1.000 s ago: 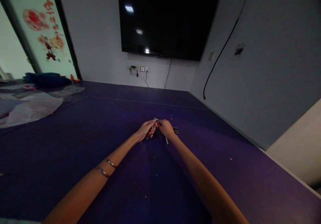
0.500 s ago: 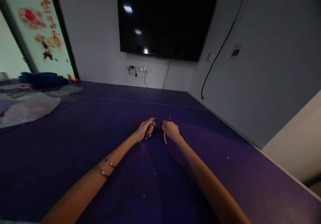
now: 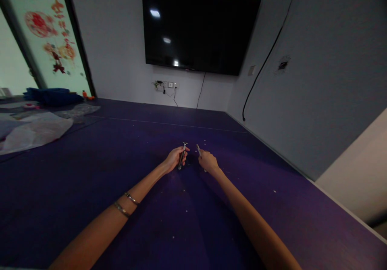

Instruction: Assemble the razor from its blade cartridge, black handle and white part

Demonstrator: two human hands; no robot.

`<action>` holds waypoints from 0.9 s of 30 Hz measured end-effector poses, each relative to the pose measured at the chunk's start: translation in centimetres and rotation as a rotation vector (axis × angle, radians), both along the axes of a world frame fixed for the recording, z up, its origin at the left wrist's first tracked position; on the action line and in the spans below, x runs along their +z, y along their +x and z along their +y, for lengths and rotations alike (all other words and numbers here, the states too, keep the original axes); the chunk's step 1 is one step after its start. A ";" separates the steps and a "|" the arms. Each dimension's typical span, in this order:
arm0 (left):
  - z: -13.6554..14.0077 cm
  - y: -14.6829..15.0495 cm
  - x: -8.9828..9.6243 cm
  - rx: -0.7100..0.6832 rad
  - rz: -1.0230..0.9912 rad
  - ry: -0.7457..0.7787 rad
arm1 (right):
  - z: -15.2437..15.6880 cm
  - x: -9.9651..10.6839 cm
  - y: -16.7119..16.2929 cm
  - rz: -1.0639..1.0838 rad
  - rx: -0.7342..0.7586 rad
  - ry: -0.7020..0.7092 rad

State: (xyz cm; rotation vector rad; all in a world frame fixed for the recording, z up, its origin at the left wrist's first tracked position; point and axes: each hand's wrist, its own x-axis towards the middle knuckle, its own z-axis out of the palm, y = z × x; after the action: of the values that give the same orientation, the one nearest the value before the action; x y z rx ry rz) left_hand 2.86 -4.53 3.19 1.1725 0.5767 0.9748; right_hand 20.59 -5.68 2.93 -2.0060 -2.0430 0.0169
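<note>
- Biggest worry, I'd say: the tool (image 3: 182, 158) looks slim and maybe slick, so a loose grip could let it twist in the left hand (image 3: 173, 159).
- The stick (image 3: 198, 148) might slip too. It's thin and only its ends poke out of the right hand (image 3: 209, 162), so a knock on the far tip could swing it.
- Both things point away from the body with just a small gap between them, so a careless move inward could bump them or nick a finger, if either has an edge. Can't tell if one does.
- Light's pretty dim, and the white bits (image 3: 204, 141) beyond the right hand are tiny, so an elbow or sleeve sweep could easily scatter or lose them.
- Hands: left is wrapped round the tool's handle, right is curled round the stick. They're apart, not touching. Can't make out every fingertip.
- Where stuff is: tool and stick are both in hand, near each other over the purple surface (image 3: 151, 229).
- Looks: the tool has a dark, narrow body and a shiny crosswise head, kinda T-shaped. The stick is pale and skinny. Finer detail is too small to read.
</note>
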 end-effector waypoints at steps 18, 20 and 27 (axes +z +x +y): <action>1.4 1.9 1.5 0.124 0.158 0.288 | -2.0 6.1 7.8 0.541 0.467 0.330; 1.5 2.1 1.4 0.126 0.136 0.279 | -2.2 6.5 7.9 0.507 0.493 0.326; 1.2 1.9 0.9 0.151 0.197 0.274 | -2.8 7.5 7.7 0.468 0.593 0.273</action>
State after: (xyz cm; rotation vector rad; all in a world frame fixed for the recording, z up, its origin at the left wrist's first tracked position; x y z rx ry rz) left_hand 4.74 -3.33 4.13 1.4978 0.7123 1.0990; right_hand 28.25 -8.50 10.48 -1.0604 -2.0942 0.2791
